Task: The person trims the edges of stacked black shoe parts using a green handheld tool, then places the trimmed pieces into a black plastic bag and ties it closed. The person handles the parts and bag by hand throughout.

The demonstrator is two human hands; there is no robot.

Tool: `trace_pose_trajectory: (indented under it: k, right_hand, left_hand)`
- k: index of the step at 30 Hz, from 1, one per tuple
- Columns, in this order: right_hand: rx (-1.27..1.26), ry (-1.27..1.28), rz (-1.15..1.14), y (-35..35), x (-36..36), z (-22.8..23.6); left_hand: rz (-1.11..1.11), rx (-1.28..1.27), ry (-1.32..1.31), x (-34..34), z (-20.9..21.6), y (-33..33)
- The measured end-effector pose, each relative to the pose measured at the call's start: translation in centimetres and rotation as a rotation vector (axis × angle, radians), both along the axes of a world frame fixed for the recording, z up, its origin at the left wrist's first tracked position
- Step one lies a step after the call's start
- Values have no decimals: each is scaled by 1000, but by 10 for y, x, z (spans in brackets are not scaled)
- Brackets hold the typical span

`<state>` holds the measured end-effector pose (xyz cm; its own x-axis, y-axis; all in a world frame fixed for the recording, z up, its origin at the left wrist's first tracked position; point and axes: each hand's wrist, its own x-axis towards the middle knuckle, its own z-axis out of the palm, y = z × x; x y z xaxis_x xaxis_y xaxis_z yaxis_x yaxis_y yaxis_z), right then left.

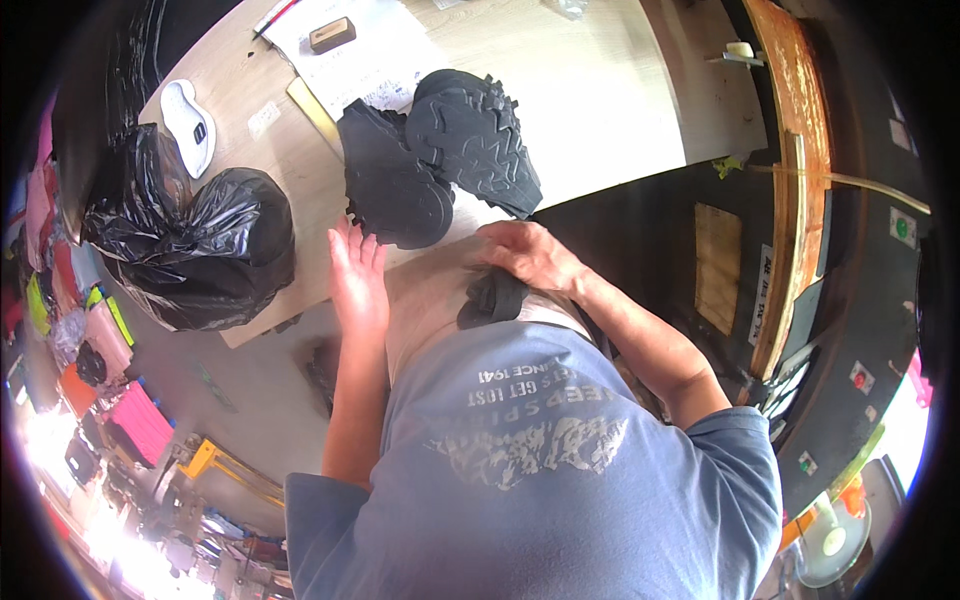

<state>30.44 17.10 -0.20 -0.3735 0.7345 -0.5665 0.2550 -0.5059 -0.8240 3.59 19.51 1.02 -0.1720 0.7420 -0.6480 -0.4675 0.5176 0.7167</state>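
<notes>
Pale desk [600, 90] under black soles [400, 205]. Black plastic bag [245, 245] left of soles. Soles heaped at desk's near edge, lugged tread showing on right-hand ones. Left hand [358, 275] just nearside of soles, open, fingers extended. Right hand [530, 255] nearside of soles' right end, fingers curled; cannot tell if gripping. Dark piece [492, 300] nearside of soles, just below right hand. Brown block [332, 36] beyond soles.

Pale wood-grain tabletop [610, 90] across upper frame, brightest toward upper middle; grey floor [240, 385] left of centre; yellow frame [212, 460] lower left, near blown-out glare [130, 545]; coloured clutter along left rim; dark panelling [872, 300] down right side, orange-brown boards [795, 70] alongside; round fan [835, 545], lower right
</notes>
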Motion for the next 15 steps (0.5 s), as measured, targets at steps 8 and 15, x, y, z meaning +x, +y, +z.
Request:
trace_pose_trajectory:
  k: [8, 15]
  right_hand:
    - [153, -264, -177, -1, -47, -46]
    - [277, -498, -169, 16, -73, -90]
  left_hand:
    - [-52, 35, 212, 4, -2, 17]
    - [125, -143, 33, -10, -39, -3]
